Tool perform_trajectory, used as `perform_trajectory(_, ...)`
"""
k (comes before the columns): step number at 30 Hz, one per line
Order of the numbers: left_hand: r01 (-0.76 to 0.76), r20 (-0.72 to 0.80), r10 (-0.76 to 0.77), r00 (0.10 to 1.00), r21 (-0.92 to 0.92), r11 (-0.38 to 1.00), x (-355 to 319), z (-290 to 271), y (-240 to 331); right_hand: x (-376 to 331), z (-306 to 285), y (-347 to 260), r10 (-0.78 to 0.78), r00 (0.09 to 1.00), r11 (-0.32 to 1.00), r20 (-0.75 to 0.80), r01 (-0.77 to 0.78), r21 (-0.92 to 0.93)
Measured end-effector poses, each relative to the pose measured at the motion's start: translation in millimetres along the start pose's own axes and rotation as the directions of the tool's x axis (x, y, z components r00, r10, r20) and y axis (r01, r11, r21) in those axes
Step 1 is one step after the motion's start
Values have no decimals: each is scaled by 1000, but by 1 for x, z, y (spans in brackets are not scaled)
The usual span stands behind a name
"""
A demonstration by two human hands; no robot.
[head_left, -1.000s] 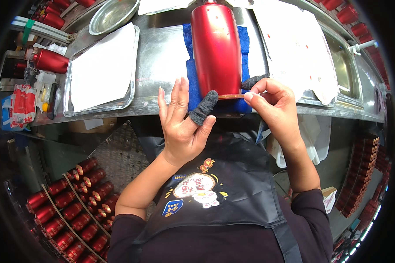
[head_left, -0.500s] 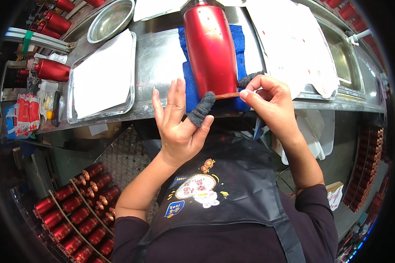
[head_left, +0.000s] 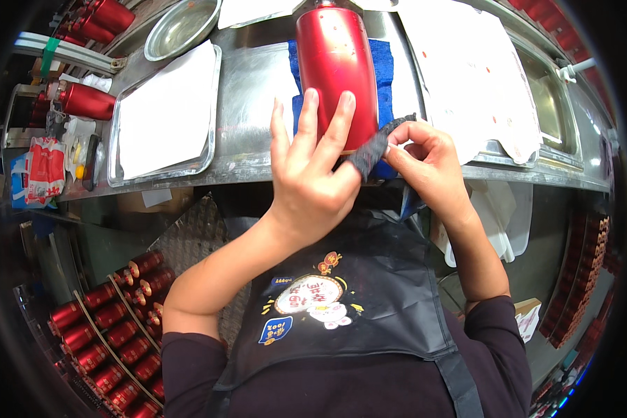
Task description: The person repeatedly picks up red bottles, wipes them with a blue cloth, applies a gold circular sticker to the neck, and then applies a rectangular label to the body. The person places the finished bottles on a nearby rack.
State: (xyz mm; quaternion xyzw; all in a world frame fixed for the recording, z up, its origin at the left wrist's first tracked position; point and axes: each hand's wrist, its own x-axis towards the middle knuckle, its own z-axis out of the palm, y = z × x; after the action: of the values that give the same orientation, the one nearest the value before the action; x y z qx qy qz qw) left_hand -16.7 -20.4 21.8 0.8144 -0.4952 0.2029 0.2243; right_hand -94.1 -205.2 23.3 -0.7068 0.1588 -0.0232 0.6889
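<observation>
A glossy red bottle point(head_left: 338, 63) lies on a blue cloth point(head_left: 383, 76), neck away from me and base toward me. My left hand point(head_left: 310, 167) reaches over its near end with fingers spread; two fingertips appear to rest on the red side. A dark grey fabric sleeve covers the left index finger, which points at the right hand across the base's gold rim. Beside the base, at its right, my right hand point(head_left: 428, 157) has thumb and forefinger pinched together. Another dark-sleeved finger shows behind that pinch. Whatever the pinch holds is too small to make out.
On the metal bench point(head_left: 251, 90), a tray point(head_left: 214, 111) with white paper stands left, near a metal bowl point(head_left: 181, 31). White sheets point(head_left: 467, 76) and a basin point(head_left: 557, 104) are at right. Red bottles point(head_left: 111, 341) fill a rack at lower left. Another red bottle point(head_left: 87, 99) lies far left.
My left hand has moved right and forward, from beside the bottle's base to over its near end. The right hand stays pinched at almost the same spot.
</observation>
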Motion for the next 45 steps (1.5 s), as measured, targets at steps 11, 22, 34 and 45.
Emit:
perform_trajectory(11, 199, -97, -248, 964, -358, 912, -47, 4, -21, -9, -10, -25, 68, 997, 992, 32, -64, -113)
perform_trajectory(22, 133, -19, -142, 990, -231, 964, -50, 3, -24, -2, -19, -16, -37, 998, 988, 58, 45, -148)
perform_trajectory(34, -85, -88, 87, 992, 19, 996, -7, 1, -10, 5, -15, -4, -1, 997, 993, 79, 11, -119)
perform_trajectory(45, 230, -93, -286, 954, -391, 891, -33, 6, -23, -2, -19, -14, 88, 991, 991, 99, -77, -111)
